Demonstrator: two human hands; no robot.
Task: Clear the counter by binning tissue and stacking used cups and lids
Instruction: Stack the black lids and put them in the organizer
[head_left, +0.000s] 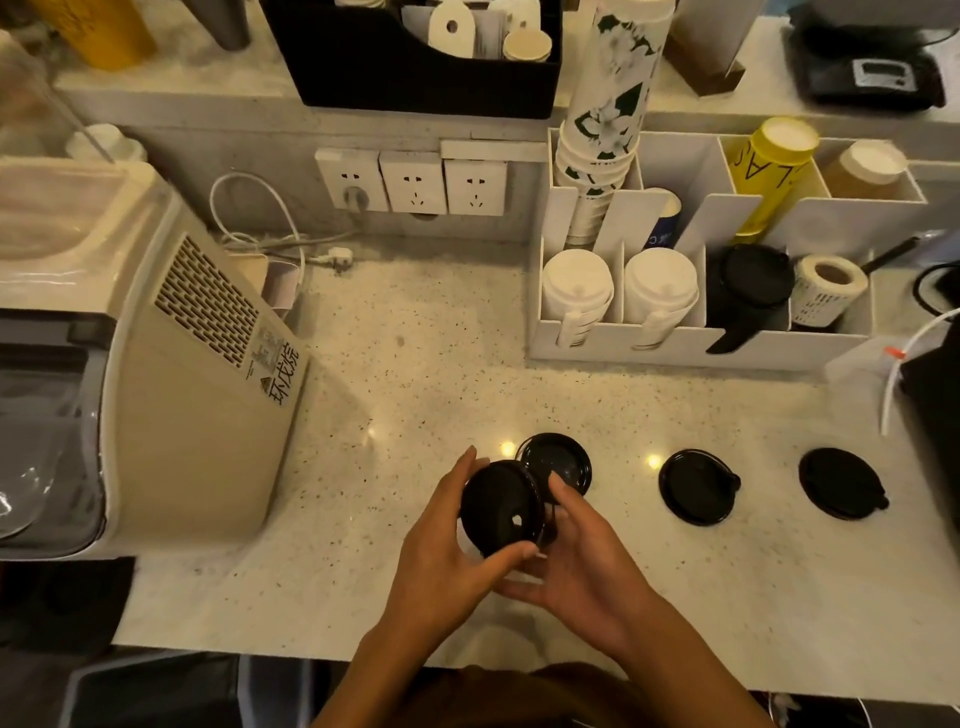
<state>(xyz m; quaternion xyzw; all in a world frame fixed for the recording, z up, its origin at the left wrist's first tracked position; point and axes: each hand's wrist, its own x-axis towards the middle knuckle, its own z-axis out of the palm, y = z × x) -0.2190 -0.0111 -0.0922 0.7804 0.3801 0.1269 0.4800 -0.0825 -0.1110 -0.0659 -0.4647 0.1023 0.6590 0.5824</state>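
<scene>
Both hands hold a black cup lid just above the speckled counter, near its front edge. My left hand grips the lid from the left, thumb under its rim. My right hand cups it from the right and below. Right behind it a second black lid lies on the counter. Two more black lids lie flat further right, apart from each other.
A beige machine fills the left side. A white organiser at the back right holds white lids, black lids, a label roll and a tall paper cup stack. Wall sockets and a cable sit behind. A bin stands below the counter.
</scene>
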